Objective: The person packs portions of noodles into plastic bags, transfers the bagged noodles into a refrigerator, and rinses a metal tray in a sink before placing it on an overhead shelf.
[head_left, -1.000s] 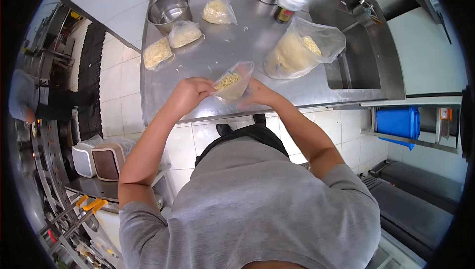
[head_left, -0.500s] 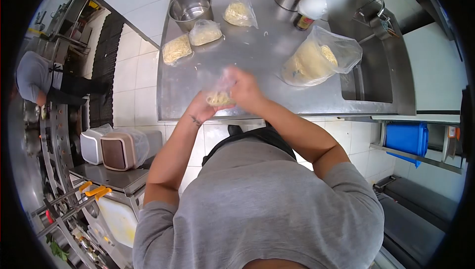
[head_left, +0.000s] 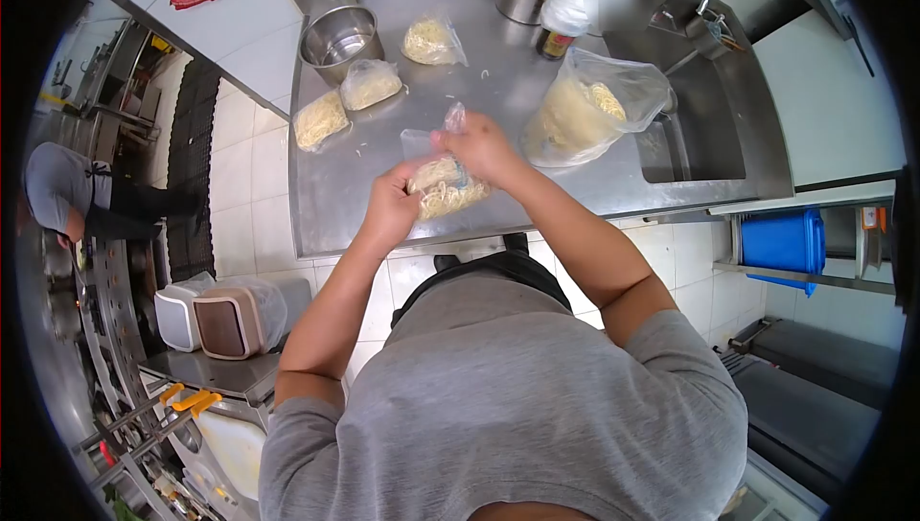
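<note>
Over the near edge of the steel counter (head_left: 335, 205), the left hand (head_left: 391, 207) cups a small bag of noodles (head_left: 443, 187) while the right hand (head_left: 479, 145) pinches its twisted top. Farther back sit a large noodle bag (head_left: 585, 109), three filled portions and a metal bowl (head_left: 337, 40).

Bare steel counter (head_left: 335, 200) lies open at the frame's centre left, below three small noodle bags (head_left: 321, 118) and a metal bowl (head_left: 337, 38). Right of centre, the big noodle bag (head_left: 575, 114) blocks passage (the sink (head_left: 695, 128) just beyond it).
</note>
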{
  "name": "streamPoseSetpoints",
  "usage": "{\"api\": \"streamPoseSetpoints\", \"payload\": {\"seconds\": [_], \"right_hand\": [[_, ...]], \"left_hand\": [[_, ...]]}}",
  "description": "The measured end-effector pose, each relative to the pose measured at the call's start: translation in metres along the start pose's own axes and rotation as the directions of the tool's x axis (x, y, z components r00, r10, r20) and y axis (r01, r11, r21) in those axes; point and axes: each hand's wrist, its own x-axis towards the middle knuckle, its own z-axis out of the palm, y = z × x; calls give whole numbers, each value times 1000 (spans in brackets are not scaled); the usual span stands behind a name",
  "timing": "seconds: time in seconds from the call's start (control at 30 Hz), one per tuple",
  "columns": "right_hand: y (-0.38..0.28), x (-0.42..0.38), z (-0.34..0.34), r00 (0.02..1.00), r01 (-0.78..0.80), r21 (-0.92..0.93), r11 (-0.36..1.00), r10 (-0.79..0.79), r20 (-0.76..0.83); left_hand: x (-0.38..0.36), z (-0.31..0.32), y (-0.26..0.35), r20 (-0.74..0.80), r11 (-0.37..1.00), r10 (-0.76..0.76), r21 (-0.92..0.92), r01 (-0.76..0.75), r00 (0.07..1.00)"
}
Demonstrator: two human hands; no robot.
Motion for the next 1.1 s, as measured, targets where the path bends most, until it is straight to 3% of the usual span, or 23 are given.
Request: {"api": "streamPoseSetpoints", "payload": {"seconds": [0.03, 0.1, 0.13, 0.2, 0.23, 0.3, 0.4, 0.5, 0.53, 0.57, 0.6, 0.63, 0.67, 0.77, 0.87, 0.93, 0.97, 1.0, 1.1], "right_hand": [[0, 3, -5, 999, -30, 29, 999, 30, 12], [-4, 4, -12, 984, 60, -3, 998, -60, -170], [-6, 3, -15, 961, 101, -26, 995, -104, -257], [-11, -5, -20, 878, 350, -215, 912, -399, -266], [-14, -11, -21, 811, 455, -304, 837, -531, -247], [-19, -22, -19, 784, 528, -212, 822, -568, -251], [-23, -26, -38, 825, 507, -30, 862, -495, -272], [-35, -23, -87, 854, 493, 23, 870, -478, -205], [-38, -21, -105, 854, 503, 21, 864, -493, -169], [-35, -19, -121, 930, 357, 215, 909, -367, 6], [-30, -16, -138, 944, 165, 371, 914, -255, 207], [-27, -14, -153, 894, -60, 475, 878, -164, 416], [-32, -12, -171, 911, 46, 286, 957, -158, 381], [-31, 4, -219, 990, 131, 81, 988, -134, 33], [-22, 15, -250, 986, -110, -218, 970, 78, -148], [13, 16, -246, 996, -79, -543, 836, 42, -80], [33, 18, -242, 999, -53, -682, 729, 31, -45], [46, 18, -241, 997, -82, -679, 729, 65, -52], [73, 23, -239, 952, -100, -704, 703, -137, -273]], "left_hand": [[2, 1, 2, 30, 969, -63, -237, 69, 998], [-1, 5, 20, 133, 733, -165, -647, 212, 977], [-3, 5, 27, 221, 681, -182, -675, 285, 958], [-4, 2, 40, 389, 567, -192, -705, 426, 901], [2, 8, 42, 308, 558, -248, -730, 395, 919], [14, 24, 45, 143, 547, -360, -768, 333, 922], [26, 44, 54, -194, 844, -269, -520, 134, 943], [40, 59, 60, -277, 954, 102, -244, -173, 955], [43, 59, 70, -159, 952, 131, -254, -169, 979], [51, 64, 85, 14, 954, 292, -75, -290, 956], [64, 68, 100, 210, 900, 404, 83, -428, 890], [75, 73, 117, 413, 797, 455, 205, -568, 789], [84, 85, 137, 497, 816, 386, 210, -539, 777], [121, 124, 155, 178, 889, 413, 134, -438, 893], [176, 121, 134, 7, 889, 393, 252, -382, 919], [197, 137, 93, 213, 689, 132, 682, -245, 968], [202, 148, 82, 235, 589, -13, 787, -182, 972], [204, 157, 76, 231, 468, -161, 874, -132, 959], [204, 167, 67, 221, 498, -15, 847, -184, 975]]}}
